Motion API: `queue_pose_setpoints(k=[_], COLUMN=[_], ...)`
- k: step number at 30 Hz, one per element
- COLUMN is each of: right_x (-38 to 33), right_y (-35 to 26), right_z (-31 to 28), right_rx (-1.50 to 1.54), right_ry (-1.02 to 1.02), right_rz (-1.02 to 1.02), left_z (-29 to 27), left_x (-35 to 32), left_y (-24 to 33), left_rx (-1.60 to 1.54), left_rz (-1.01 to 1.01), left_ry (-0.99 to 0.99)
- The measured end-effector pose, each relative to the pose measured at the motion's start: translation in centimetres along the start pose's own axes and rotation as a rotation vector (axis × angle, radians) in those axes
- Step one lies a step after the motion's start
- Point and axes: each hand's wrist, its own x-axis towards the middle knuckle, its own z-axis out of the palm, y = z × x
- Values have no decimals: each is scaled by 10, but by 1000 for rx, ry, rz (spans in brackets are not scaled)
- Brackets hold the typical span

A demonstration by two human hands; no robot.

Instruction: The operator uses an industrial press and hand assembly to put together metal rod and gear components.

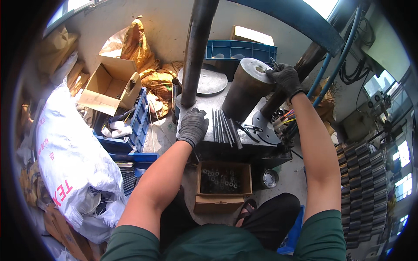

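My left hand, in a dark grey glove, rests palm down on the metal machine table, fingers loosely bent and slightly apart. Nothing shows in it. Just right of it lies a row of thin metal rods. My right hand, gloved too, is raised at the top of a thick upright steel cylinder. Its fingers are closed around a thin metal rod, whose end sticks up above them beside a hole in the cylinder's top. The rod's lower part is hidden.
Left of the cylinder stand a steel column and a round plate. A curved slotted plate lies at the table's right. Below is a cardboard box with ring-shaped parts. A white sack and blue crate are left.
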Motion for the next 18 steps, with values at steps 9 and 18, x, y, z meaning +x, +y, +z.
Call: queue_pose_setpoints(k=[9, 18], right_x=[-81, -175], right_y=[80, 160], right_z=[40, 134], right_rx=[517, -7], right_ry=[371, -34], right_rz=[208, 136], left_z=[0, 4], left_x=[0, 4], left_y=[-1, 1], left_rx=[-2, 16], left_rz=[-53, -30], left_ry=[-24, -3])
